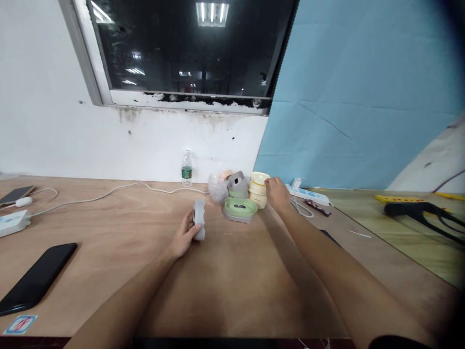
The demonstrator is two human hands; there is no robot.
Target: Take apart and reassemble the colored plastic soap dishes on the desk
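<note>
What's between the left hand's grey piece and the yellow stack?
A stretch of table, then the green tray, going straight from grey piece to yellow stack in the head view.

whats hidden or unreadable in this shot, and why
Head view: whether the right hand grips the yellow cups; the hand's back hides it.
Head view: rest of the dark thing, behind the right forearm.
Head view: print on the bottle label, too small.
Head view: black phone, cut off by the left edge.
</note>
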